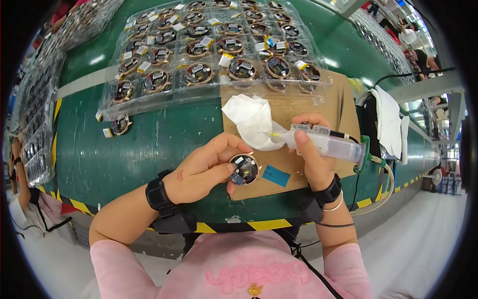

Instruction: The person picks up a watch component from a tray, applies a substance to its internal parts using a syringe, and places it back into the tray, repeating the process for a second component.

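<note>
My left hand (pixel 196 172) pinches the edge of a round open watch case (pixel 245 170) with a gold rim, its circuit parts facing up. A dispensing syringe (pixel 343 148), clear-barrelled with a green cap and a hose at its back end, lies in the grip of my right hand (pixel 313 149). Its thin yellowish tip points left, over the edge of a crumpled white cloth (pixel 252 119), apart from the watch case. Between my hands a small blue card (pixel 276 175) rests on a sheet of brown cardboard (pixel 294 107).
A clear plastic tray (pixel 164 101) of several similar watch cases spans the far side of the green bench (pixel 149 149). One loose watch case (pixel 120 125) sits at its near left corner. More trays (pixel 32 124) stand left, by another person's arm (pixel 22 179). White cloths (pixel 387 117) hang at right.
</note>
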Tool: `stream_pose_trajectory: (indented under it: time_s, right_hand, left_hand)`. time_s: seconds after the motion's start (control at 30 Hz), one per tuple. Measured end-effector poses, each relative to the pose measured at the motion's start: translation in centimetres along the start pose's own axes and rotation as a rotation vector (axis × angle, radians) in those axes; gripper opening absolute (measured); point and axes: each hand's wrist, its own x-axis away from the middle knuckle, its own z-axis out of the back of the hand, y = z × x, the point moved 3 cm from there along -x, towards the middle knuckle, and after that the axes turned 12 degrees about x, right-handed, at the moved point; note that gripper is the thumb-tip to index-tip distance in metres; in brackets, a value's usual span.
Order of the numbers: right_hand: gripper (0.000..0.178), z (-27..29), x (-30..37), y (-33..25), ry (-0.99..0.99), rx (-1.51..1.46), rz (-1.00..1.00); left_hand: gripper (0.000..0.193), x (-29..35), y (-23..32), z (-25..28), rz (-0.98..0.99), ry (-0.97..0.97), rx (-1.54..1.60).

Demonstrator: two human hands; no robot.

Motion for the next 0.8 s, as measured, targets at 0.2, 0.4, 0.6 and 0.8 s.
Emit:
stream_pose_trajectory:
  time_s: [0.2, 0.4, 0.6, 0.8]
  right_hand:
    - [0.031, 0.0, -0.2, 0.0, -0.005, 0.026, 0.014]
    - [0.032, 0.0, -0.1, 0.1, 0.008, 0.016, 0.039]
    - [0.028, 0.5, -0.6, -0.2, 0.016, 0.155, 0.263]
    - [0.021, 0.9, -0.5, -1.0, -0.005, 0.269, 0.364]
  left_hand:
    - [0.034, 0.0, 0.2, 0.4, 0.030, -0.011, 0.036]
    - [0.030, -0.2, -0.5, 0.3, -0.016, -0.015, 0.010]
    - [0.031, -0.1, 0.1, 0.0, -0.066, 0.014, 0.020]
    - [0.054, -0.6, 0.0, 0.2, -0.248, 0.161, -0.435]
